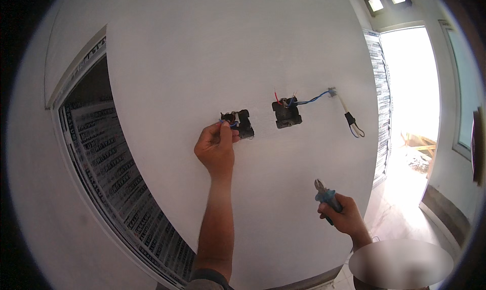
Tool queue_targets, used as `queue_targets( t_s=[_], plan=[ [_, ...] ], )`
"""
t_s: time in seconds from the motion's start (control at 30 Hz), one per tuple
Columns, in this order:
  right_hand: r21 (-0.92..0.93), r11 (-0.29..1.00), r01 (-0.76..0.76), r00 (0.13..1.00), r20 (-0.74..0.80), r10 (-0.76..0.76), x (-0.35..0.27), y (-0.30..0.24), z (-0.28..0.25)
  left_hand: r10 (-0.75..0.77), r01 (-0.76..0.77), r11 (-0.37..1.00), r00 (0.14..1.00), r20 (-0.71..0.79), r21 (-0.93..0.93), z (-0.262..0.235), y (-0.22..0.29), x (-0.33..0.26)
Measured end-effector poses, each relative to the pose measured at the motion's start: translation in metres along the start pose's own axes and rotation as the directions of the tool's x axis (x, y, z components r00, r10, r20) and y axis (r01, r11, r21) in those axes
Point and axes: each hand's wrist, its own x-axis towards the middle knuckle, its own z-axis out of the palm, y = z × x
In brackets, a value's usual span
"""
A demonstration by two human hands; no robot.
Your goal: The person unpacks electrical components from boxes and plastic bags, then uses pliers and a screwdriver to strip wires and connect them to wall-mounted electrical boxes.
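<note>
My left hand [216, 142] reaches up to a black wall box [245, 124] set in the white wall. Its thumb and finger pinch a blue wire [233, 124] at the left side of that box. Lower right, away from the wall boxes, my right hand [346, 215] grips diagonal cutting pliers [327, 195] with blue handles, jaws pointing up. A second black wall box [287, 114] sits to the right of the first. Out of its top stick a red wire [276, 97] and other thin wires, and blue wires [314, 98] run right from it to a hole in the wall.
From that hole hangs a white cable [342, 104] with black tape and a looped end. At the left is a dark doorway whose frame [83, 62] has printed film on it. A bright open doorway [410, 82] and a window [461, 87] lie to the right.
</note>
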Motion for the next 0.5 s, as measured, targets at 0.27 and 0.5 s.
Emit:
queue_targets(
  t_s=[0.27, 0.5],
  plan=[
    [0.054, 0.999, -0.001, 1.0, 0.011, 0.0, 0.001, 0.011, -0.005, 0.272, -0.317, 0.93, 0.934, 0.231, 0.186, -0.019, -0.018, -0.001],
    [0.036, 0.997, 0.075, 0.995, 0.065, -0.077, 0.015, 0.004, 0.0, 0.281, -0.365, 0.915, 0.88, 0.383, 0.168, -0.012, 0.002, 0.008]
  ],
)
